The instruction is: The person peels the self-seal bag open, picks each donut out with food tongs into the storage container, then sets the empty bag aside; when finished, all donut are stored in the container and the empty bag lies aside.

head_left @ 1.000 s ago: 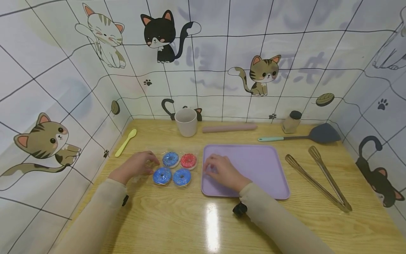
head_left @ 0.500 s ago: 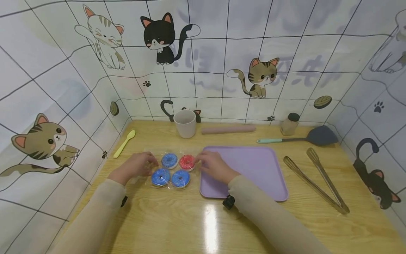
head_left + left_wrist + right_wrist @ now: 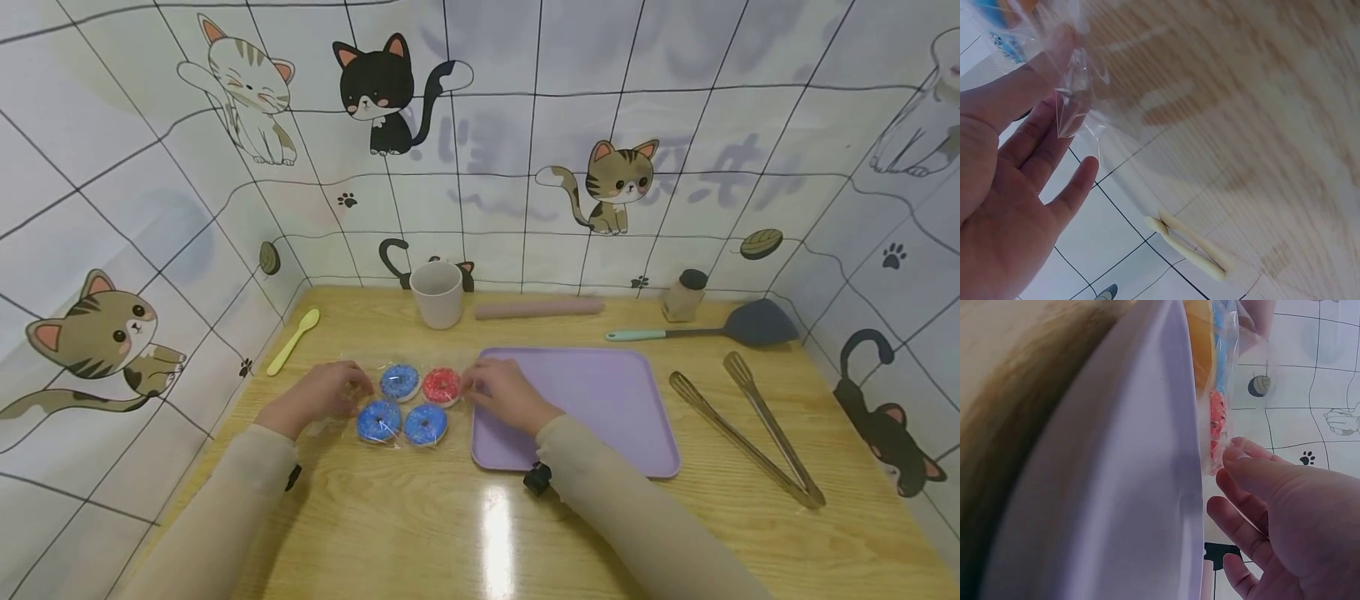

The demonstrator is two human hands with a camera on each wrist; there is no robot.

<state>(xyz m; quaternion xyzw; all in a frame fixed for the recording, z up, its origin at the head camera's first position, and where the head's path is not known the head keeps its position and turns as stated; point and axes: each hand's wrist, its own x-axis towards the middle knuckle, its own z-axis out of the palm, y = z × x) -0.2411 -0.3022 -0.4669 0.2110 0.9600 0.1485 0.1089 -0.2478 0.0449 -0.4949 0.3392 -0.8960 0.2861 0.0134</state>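
On the wooden table [image 3: 450, 533], your left hand [image 3: 318, 398] and right hand [image 3: 501, 393] each pinch an end of the doughnut pack [image 3: 408, 402], which lies crosswise between them, equally near.

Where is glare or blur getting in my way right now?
Head view: a bright glare streak on the wooden table, wall lines bowed by the wide lens. Left wrist view: the clear wrapper is soft and washed out. Right wrist view: the purple tray is blurred up close.
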